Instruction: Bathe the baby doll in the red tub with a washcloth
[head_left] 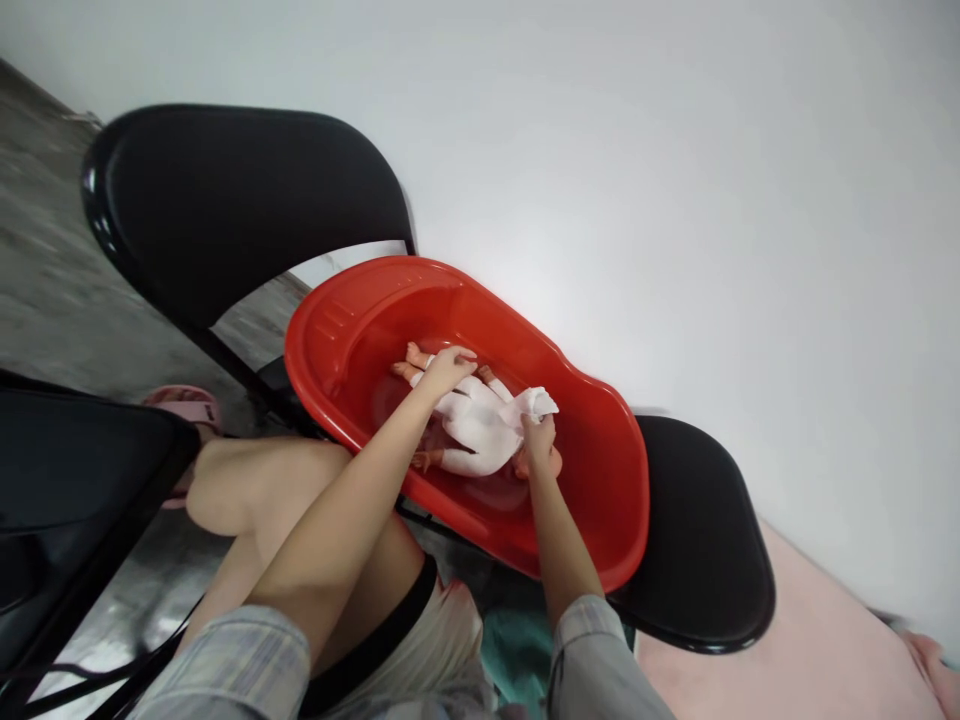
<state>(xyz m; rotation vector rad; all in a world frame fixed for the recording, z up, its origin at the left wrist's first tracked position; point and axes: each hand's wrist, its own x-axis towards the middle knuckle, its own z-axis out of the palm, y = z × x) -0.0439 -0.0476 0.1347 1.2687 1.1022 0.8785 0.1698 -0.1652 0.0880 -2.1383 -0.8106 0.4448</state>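
A baby doll (476,425) with a white body and skin-coloured hands, feet and head lies in a red baby bathtub (600,420). Its feet point to the left and its head is on the right, mostly hidden behind my right hand (538,440). That hand is closed on a whitish cloth (536,403), held above the doll's upper body. My left hand (451,368) is over the doll's legs with its fingers stretched out; whether it touches them I cannot tell.
The tub sits between two black folding chairs, one chair (247,190) at left and another (701,530) at right. Behind is a white wall (675,180). A pink surface (810,640) lies at lower right, and a dark chair (75,490) stands at lower left.
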